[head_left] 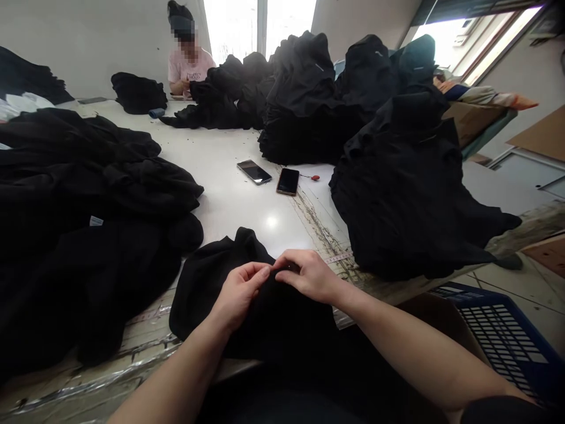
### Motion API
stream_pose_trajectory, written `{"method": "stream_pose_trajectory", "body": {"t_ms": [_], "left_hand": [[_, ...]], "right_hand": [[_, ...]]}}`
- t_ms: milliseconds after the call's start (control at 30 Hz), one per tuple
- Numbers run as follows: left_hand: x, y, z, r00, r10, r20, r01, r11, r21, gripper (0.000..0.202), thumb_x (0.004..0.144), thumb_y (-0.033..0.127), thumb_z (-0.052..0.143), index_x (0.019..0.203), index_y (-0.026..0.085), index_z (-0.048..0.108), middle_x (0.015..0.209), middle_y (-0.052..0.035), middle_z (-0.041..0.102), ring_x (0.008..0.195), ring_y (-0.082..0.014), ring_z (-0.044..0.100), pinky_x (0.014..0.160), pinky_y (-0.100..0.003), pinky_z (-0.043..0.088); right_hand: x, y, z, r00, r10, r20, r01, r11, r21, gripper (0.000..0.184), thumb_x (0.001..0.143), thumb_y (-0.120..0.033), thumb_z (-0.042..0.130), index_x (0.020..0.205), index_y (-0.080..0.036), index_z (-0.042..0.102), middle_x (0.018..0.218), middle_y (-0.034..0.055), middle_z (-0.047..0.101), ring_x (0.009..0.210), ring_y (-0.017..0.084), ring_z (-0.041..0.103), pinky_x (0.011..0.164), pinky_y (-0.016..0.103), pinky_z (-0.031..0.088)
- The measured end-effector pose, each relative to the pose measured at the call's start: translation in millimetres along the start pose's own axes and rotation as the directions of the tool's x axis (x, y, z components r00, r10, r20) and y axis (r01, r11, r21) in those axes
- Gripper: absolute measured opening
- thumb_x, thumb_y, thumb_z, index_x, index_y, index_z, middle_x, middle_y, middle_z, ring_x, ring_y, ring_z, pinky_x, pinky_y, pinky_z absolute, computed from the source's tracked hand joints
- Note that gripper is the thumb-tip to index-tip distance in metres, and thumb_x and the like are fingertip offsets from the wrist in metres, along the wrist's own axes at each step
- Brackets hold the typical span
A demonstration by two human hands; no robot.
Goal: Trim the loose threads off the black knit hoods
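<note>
A black garment [212, 277] lies bunched at the near edge of the white table [229, 194] and hangs toward my lap. My left hand [238, 291] pinches its fabric with thumb and fingers closed. My right hand [306, 274] grips the same fabric right beside it, fingers curled, the two hands almost touching. What lies between the fingertips beyond cloth is too small to make out.
Large heaps of black garments lie at left [88, 224], right [406, 188] and behind [304, 100]. Two phones [254, 172] [288, 181] and a small red object [315, 177] rest mid-table. Another person in pink [188, 65] sits at the far end. A blue crate [503, 335] stands lower right.
</note>
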State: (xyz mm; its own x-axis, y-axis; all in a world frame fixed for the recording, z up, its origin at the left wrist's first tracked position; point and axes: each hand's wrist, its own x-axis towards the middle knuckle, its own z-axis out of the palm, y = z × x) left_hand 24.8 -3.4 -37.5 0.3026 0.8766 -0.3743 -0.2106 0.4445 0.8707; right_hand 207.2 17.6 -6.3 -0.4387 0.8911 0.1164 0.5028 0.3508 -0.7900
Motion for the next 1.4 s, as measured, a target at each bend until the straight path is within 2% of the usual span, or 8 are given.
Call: {"method": "stream_pose_trajectory", "body": {"t_ms": [167, 400, 600, 700, 800, 933, 1100, 1400], "left_hand": [[-9, 14, -1.5, 0.996, 0.076, 0.042, -0.079, 0.993, 0.085, 0.04, 0.07, 0.033, 0.077, 0.105, 0.018, 0.066, 0.089, -0.0047, 0.068, 0.077, -0.0128, 0.062, 0.068, -0.02, 0.048], [-8, 13, -3.9, 1.0, 0.023, 0.013, -0.023, 1.0, -0.004, 0.035, 0.071, 0.029, 0.076, 0.101, 0.014, 0.066, 0.086, -0.008, 0.071, 0.073, -0.0143, 0.064, 0.067, -0.021, 0.05], [-7, 11, -3.5, 1.0, 0.029, 0.013, -0.029, 1.0, 0.009, 0.033, 0.073, 0.029, 0.074, 0.102, 0.015, 0.067, 0.087, -0.0084, 0.072, 0.075, -0.0146, 0.065, 0.068, -0.021, 0.05], [-7, 10, -3.1, 0.999, 0.054, 0.004, -0.054, 0.999, 0.001, 0.032, 0.073, 0.027, 0.074, 0.102, 0.015, 0.067, 0.092, -0.0088, 0.072, 0.081, -0.0156, 0.065, 0.073, -0.022, 0.05], [-7, 9, -2.6, 0.997, 0.078, 0.009, -0.078, 0.997, -0.018, 0.031, 0.073, 0.026, 0.074, 0.102, 0.016, 0.067, 0.095, -0.0086, 0.071, 0.084, -0.0157, 0.065, 0.076, -0.022, 0.05], [-8, 10, -1.2, 0.996, 0.09, 0.029, -0.089, 0.995, -0.038, 0.03, 0.074, 0.025, 0.073, 0.102, 0.016, 0.067, 0.094, -0.0079, 0.071, 0.083, -0.0149, 0.065, 0.076, -0.021, 0.05], [-9, 11, -0.5, 0.996, 0.078, 0.05, -0.073, 0.993, -0.093, 0.029, 0.073, 0.022, 0.074, 0.1, 0.015, 0.068, 0.092, -0.0071, 0.071, 0.08, -0.0129, 0.065, 0.073, -0.019, 0.05], [-9, 12, 0.9, 0.995, 0.036, 0.097, -0.018, 0.982, -0.186, 0.031, 0.069, 0.019, 0.076, 0.099, 0.013, 0.068, 0.09, -0.008, 0.072, 0.078, -0.0137, 0.066, 0.073, -0.02, 0.051]], "right_hand": [[-4, 3, -7, 0.977, 0.041, -0.21, -0.049, 0.998, -0.033, 0.002, 0.075, -0.017, 0.067, 0.076, -0.018, 0.065, 0.07, -0.0006, 0.065, 0.059, 0.011, 0.055, 0.057, 0.023, 0.044], [-20, 7, -20, 0.959, -0.014, -0.284, 0.0, 0.999, -0.05, 0.003, 0.077, -0.02, 0.067, 0.076, -0.018, 0.065, 0.067, -0.0012, 0.063, 0.057, 0.011, 0.053, 0.056, 0.025, 0.044], [-22, 9, -22, 0.956, -0.144, -0.256, 0.09, 0.973, -0.213, 0.005, 0.08, -0.016, 0.062, 0.082, -0.02, 0.064, 0.079, 0.0026, 0.062, 0.069, 0.016, 0.058, 0.066, 0.03, 0.05], [-25, 6, -24, 0.954, -0.16, -0.255, 0.066, 0.938, -0.34, 0.018, 0.081, -0.017, 0.061, 0.099, -0.02, 0.063, 0.099, 0.0073, 0.059, 0.073, 0.017, 0.059, 0.065, 0.032, 0.053], [-29, -4, -24, 0.98, -0.121, -0.157, 0.052, 0.922, -0.384, 0.038, 0.078, -0.019, 0.064, 0.115, -0.019, 0.056, 0.109, 0.0095, 0.054, 0.073, 0.017, 0.059, 0.065, 0.033, 0.055], [-30, -15, -20, 0.979, -0.205, -0.012, 0.188, 0.917, -0.351, 0.029, 0.08, -0.014, 0.06, 0.108, -0.019, 0.058, 0.1, 0.0072, 0.055, 0.08, 0.018, 0.058, 0.071, 0.032, 0.054], [-24, -12, -16, 0.949, -0.316, -0.014, 0.285, 0.872, -0.397, 0.025, 0.081, -0.013, 0.058, 0.105, -0.019, 0.063, 0.094, 0.0067, 0.056, 0.079, 0.017, 0.057, 0.069, 0.03, 0.053], [-21, -10, -17, 0.942, -0.334, -0.014, 0.307, 0.879, -0.364, 0.02, 0.084, -0.014, 0.055, 0.098, -0.02, 0.067, 0.088, 0.0053, 0.059, 0.071, 0.015, 0.057, 0.063, 0.028, 0.051]]}}
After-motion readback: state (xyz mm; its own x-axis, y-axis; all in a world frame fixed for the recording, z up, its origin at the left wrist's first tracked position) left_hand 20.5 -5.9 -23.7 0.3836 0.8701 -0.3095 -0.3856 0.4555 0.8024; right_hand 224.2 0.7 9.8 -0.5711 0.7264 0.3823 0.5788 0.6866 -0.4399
